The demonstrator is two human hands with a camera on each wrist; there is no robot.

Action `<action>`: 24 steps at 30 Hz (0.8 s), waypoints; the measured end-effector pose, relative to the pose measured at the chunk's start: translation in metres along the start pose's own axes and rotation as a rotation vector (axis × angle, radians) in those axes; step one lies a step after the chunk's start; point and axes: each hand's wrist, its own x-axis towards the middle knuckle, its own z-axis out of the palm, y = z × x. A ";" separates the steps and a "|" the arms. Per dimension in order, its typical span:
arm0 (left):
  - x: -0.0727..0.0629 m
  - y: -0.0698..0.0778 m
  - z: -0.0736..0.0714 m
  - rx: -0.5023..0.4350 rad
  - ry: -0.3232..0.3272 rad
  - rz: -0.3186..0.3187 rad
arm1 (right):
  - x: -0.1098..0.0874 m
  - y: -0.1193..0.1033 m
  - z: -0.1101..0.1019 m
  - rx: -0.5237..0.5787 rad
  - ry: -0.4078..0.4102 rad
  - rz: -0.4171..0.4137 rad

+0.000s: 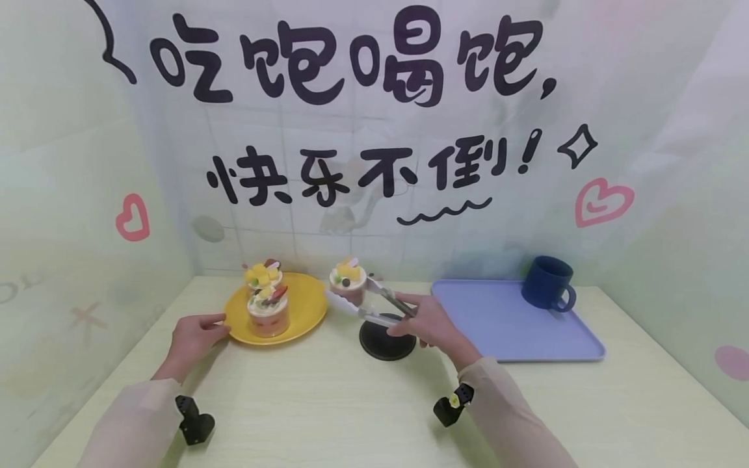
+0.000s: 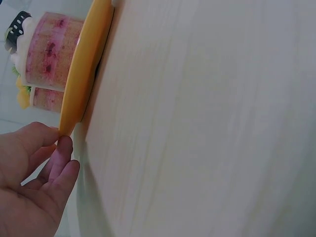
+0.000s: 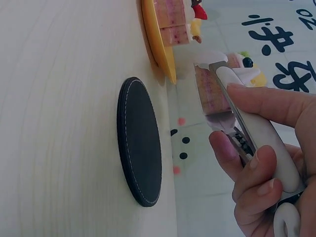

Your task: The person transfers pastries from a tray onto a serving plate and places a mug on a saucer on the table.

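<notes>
My left hand (image 1: 196, 338) pinches the near left rim of a yellow plate (image 1: 310, 309) between thumb and fingers. Two dessert cups stand on that plate, a front cup (image 1: 269, 320) topped with cream and fruit and another cup (image 1: 261, 276) behind it. My right hand (image 1: 430, 323) grips a pair of metal tongs (image 1: 389, 297) with pale handle covers. Between the tongs' arms is a third dessert cup (image 1: 348, 278), layered pink with fruit on top, right of the plate. In the right wrist view the tongs' ends lie on both sides of this cup (image 3: 212, 91).
A round black coaster (image 1: 383, 344) with stitched edging lies on the table under the tongs. On the right is a lavender tray (image 1: 486, 328), with a dark blue mug (image 1: 543, 283) at its back right corner. A printed backdrop (image 1: 363, 234) closes off the table behind.
</notes>
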 end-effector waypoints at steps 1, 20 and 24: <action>0.000 0.000 0.000 0.000 0.000 0.001 | 0.001 -0.001 0.002 0.000 -0.007 -0.007; 0.001 -0.001 -0.001 -0.006 -0.001 -0.006 | 0.015 -0.026 0.027 -0.073 -0.057 -0.018; 0.001 -0.001 0.000 -0.010 -0.005 -0.016 | 0.019 -0.027 0.032 -0.079 -0.058 -0.011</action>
